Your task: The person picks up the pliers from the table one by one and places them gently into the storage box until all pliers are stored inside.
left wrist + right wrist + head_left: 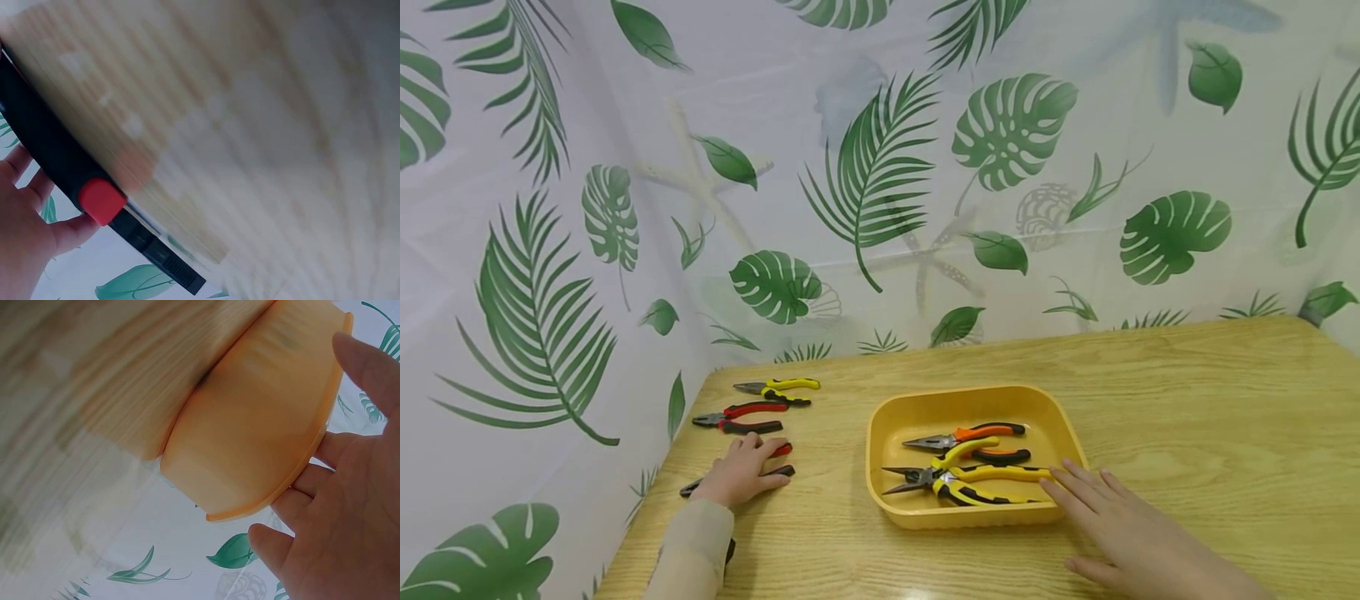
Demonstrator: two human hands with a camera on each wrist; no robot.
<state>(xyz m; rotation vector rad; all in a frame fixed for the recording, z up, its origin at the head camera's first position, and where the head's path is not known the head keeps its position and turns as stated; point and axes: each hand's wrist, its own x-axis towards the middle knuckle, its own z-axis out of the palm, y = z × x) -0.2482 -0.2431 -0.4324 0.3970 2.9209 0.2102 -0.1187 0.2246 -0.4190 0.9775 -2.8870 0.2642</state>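
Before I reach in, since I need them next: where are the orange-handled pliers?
In the head view, the orange-handled pliers lie right of centre, inside the yellow tray, just beyond the yellow-handled pliers.

pale beige sleeve (695, 542) ending near left hand (745, 472); right hand (1105, 518) bare

Free tabletop (1195, 408) beyond high-sided tray (970, 518)

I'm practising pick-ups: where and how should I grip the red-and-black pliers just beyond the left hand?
The red-and-black pliers are probably best gripped across both handles near where they meet, from above: they lie flat, handles spreading rightward, so the span narrows there. The left hand is close on the near side and yellow-handled pliers lie just beyond, leaving less room sideways.
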